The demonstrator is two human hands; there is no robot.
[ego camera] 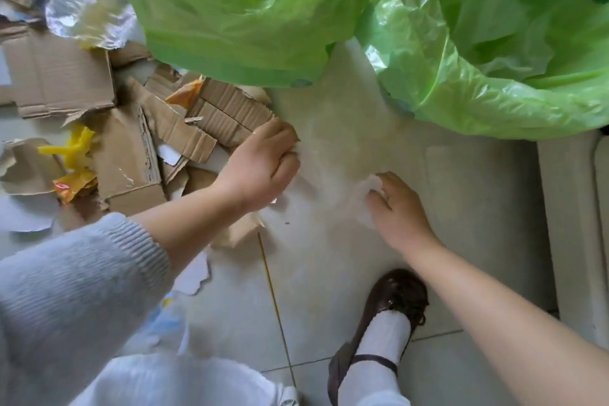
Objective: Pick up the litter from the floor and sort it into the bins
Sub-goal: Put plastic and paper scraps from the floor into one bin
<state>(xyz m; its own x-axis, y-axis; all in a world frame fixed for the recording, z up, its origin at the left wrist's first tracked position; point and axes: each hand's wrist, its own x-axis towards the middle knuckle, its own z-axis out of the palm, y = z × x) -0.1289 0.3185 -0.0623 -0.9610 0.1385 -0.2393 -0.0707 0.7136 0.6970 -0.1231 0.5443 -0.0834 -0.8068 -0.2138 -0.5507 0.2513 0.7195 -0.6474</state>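
A thin clear plastic sheet (326, 171) lies stretched over the pale floor tiles between my two hands. My left hand (263, 165) grips its left edge with curled fingers, right beside the torn cardboard pieces (217, 115). My right hand (398, 208) pinches a bunched white-looking corner of the same sheet. Two bins lined with green bags stand just beyond: one (230, 10) at top centre, the other (494, 43) at top right.
Flattened cardboard (59, 76), a yellow plastic piece (74, 148), an orange wrapper (74, 186), crumpled clear plastic (85, 0) and white paper scraps (194, 277) litter the floor at left. My brown shoe (392, 303) stands near the right arm. A pale ledge (573, 224) runs along the right.
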